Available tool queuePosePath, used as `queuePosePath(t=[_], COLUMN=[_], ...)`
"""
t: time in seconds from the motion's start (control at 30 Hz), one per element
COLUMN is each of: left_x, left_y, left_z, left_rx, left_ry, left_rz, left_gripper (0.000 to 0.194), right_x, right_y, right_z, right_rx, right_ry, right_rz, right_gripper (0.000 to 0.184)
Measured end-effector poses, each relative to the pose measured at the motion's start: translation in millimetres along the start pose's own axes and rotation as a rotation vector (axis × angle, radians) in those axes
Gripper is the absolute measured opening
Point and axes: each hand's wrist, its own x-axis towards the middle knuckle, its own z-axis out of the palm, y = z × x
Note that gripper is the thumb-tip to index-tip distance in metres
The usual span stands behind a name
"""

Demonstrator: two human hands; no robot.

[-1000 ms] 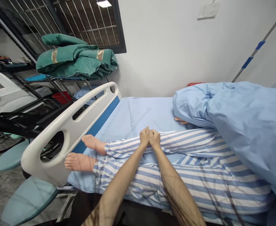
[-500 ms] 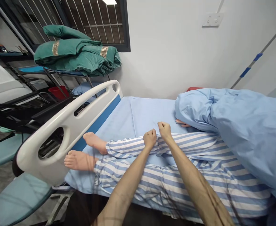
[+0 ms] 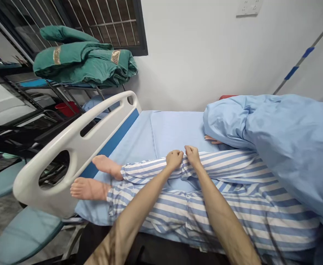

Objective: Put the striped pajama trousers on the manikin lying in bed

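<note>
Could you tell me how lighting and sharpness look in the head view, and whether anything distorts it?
In the head view, the light is soft and even; wide-angle distortion bows the white bed footboard; the left hand and right hand on the striped trouser leg look sharp; blurred dark strands, probably hair near the lens, streak the left forearm.

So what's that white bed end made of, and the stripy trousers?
The bed end looks like moulded plastic, smooth and slightly shiny, with rounded edges. The striped trousers look like soft woven cloth, maybe cotton, matte, and creased beside the right hand.
</note>
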Motion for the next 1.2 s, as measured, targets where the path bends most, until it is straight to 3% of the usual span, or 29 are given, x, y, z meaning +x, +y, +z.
queuePosePath(t=[0.13,0.23,0.33,0.43,0.53,0.7,0.83,0.97,1.1,1.2], left_x=[22,30,21,5,-3,-1,-2,-3,-3,-3], left_y=[27,47,48,39,34,37,39,38,36,36], left_z=[-7.0,2.8,23.5,41.2,46.3,41.3,41.8,43.9,45.1,47.5], left_rx=[-0.285,-0.396,-0.238,0.068,0.216,0.274,0.293,0.293,0.297,0.296], left_ry=[0.008,0.066,0.098,0.123,0.104,0.072,0.088,0.098,0.11,0.119], left_rz=[0.051,0.097,0.046,-0.038,-0.061,-0.074,-0.066,-0.063,-0.066,-0.046], left_gripper=[0.037,0.041,0.044,0.044,0.049,0.051,0.047,0.046,0.047,0.048], right_x=[5,8,10,10,8,4,12,21,14,6], right_y=[-1,-4,-8,-9,-5,-6,-29,-51,-32,-6], right_z=[0,-4,-11,-15,-13,-13,-35,-56,-63,-62], right_rx=[0.197,0.459,0.663,0.696,0.654,0.455,0.131,-0.088,-0.236,-0.363], right_ry=[0.065,0.123,0.154,0.166,0.169,0.141,0.019,0.074,0.139,0.087], right_rz=[0.058,0.195,0.3,0.31,0.279,0.231,0.138,-0.065,-0.071,-0.065], right_gripper=[0.039,0.037,0.037,0.037,0.037,0.037,0.037,0.04,0.039,0.039])
